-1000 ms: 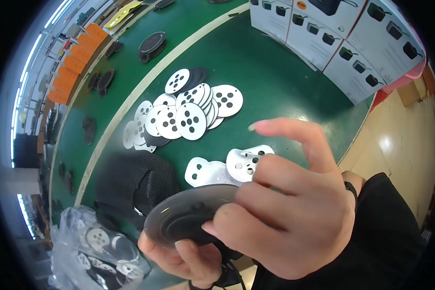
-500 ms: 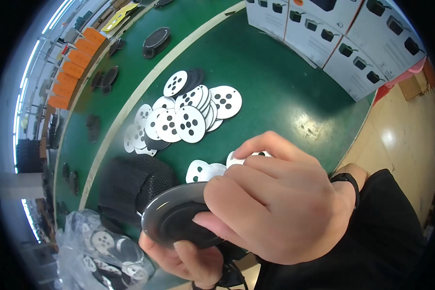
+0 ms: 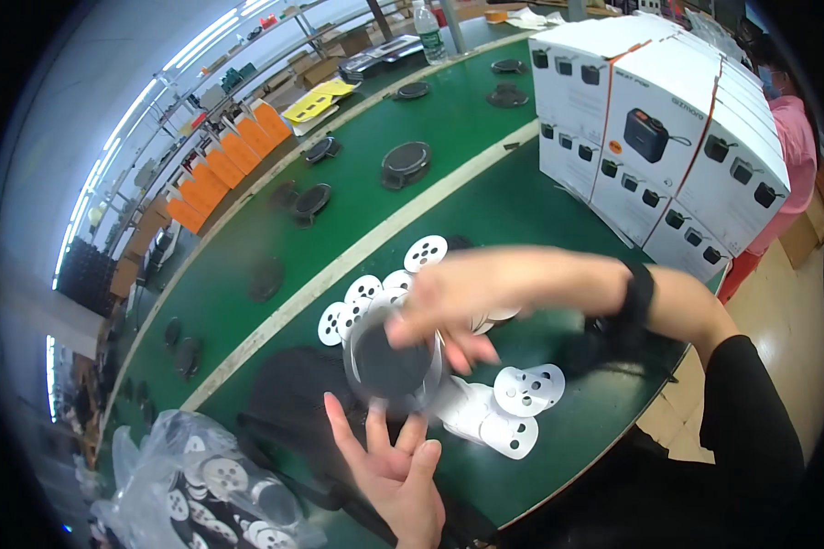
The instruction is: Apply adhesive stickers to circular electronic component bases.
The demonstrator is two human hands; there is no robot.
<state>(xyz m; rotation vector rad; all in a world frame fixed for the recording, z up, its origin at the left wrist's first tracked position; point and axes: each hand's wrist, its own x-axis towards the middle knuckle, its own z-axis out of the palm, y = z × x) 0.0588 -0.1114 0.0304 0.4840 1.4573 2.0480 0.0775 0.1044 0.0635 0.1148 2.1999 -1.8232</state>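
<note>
My right hand [image 3: 449, 297], smeared by motion, grips the upper right edge of a round dark disc with a glossy grey rim [image 3: 395, 361]. Below it my left hand [image 3: 398, 476] is palm up with fingers spread, its fingertips close to the disc's lower edge; whether they touch is unclear. Behind the right hand lies a pile of white round pads with black holes [image 3: 364, 287], partly hidden. More white pads [image 3: 528, 392] lie to the right of the disc. Left of my hands is a black mesh object [image 3: 288, 389], partly blurred.
A clear plastic bag [image 3: 146, 476] of similar pads lies at lower left. Beyond a pale strip, round dark parts [image 3: 406, 163] sit on the green surface [image 3: 339, 220]. Stacked white printed boxes [image 3: 655, 137] stand at right, with a person in pink [image 3: 794, 156] behind. Orange dividers [image 3: 220, 165] line the far left.
The view has shifted to take in more of the far side. My right hand has swung up and away with the disc, and my left hand's fingers have come off it and spread.
</note>
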